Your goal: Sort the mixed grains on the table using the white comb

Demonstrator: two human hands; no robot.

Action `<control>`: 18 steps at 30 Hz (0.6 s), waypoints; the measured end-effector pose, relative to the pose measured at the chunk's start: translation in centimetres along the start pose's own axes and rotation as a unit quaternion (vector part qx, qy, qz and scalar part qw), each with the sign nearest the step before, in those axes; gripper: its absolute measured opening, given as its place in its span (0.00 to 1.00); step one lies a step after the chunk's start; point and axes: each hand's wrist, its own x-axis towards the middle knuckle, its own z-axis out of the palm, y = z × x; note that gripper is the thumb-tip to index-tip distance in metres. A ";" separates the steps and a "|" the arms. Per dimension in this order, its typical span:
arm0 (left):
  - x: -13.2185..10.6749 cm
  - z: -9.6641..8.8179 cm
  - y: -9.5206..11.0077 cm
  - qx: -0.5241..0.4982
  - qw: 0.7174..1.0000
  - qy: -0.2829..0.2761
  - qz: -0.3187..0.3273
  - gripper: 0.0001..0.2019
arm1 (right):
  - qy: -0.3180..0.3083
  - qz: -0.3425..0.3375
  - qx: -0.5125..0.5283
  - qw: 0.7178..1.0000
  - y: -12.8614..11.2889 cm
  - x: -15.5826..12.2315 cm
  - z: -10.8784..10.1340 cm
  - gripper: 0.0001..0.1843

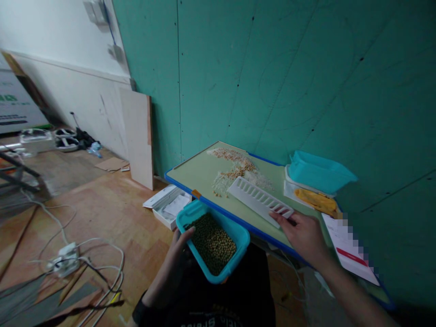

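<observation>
My left hand (183, 240) grips the left rim of a blue plastic basin (241, 240), thumb over the edge. Dark green beans (204, 229) and pale yellow soybeans (221, 245) lie inside it, just below the table's front edge. On the right, my right hand (301, 234) pinches one end of a white slotted plastic strip (255, 200), which slants over the tabletop. Its far end is beside a spread pile of white grains (223, 181) mixed with tan beans (238, 170). A few loose beans sit near the front edge.
The green-topped table (190, 170) has a blue rim and stands against a green wall (218, 68). Another blue basin (316, 170), a yellow cloth (315, 200) and a paper sheet (350, 252) are at its right. An open white box (166, 204) and cables (116, 254) lie on the floor.
</observation>
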 end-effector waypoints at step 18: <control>-1.7 -1.7 0.6 0.018 1.000 0.008 0.020 0.41 | -0.072 0.007 0.052 0.996 0.3 2.9 3.0 0.17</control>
